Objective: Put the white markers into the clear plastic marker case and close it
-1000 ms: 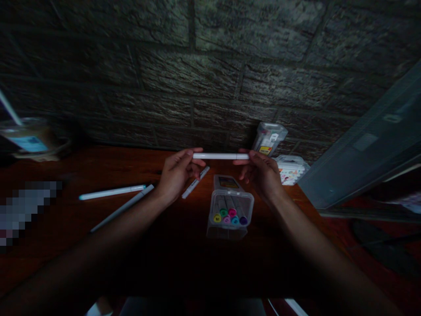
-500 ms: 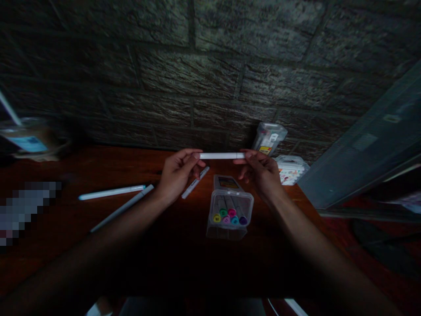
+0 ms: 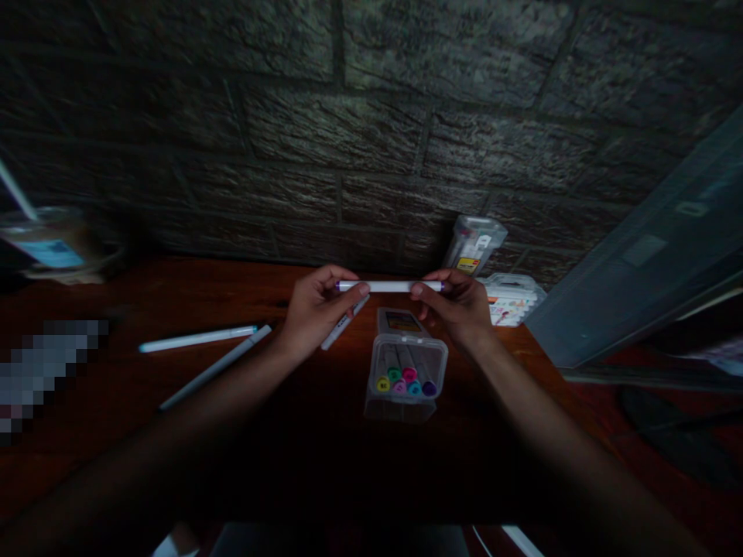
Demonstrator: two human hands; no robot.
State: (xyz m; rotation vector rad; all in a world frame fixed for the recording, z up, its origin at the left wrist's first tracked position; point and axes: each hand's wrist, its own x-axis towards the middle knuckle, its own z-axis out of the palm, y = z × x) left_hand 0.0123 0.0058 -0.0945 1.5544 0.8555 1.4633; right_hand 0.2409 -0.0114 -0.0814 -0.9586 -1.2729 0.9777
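Note:
A white marker with purple ends is held level between both my hands, above the dark wooden table. My left hand pinches its left end with thumb and fingers. My right hand pinches its right end the same way. Just below them stands a clear plastic marker case, open toward me, with several markers inside showing yellow, green, pink, blue and purple caps. Another white marker lies on the table under my left hand.
Two white pens lie on the table at left. A clear upright case and a flat marker box sit by the brick wall. A cup with a straw stands far left. A glass panel leans at right.
Both hands have moved closer together along the marker and lowered it slightly. The purple tips now show at each end.

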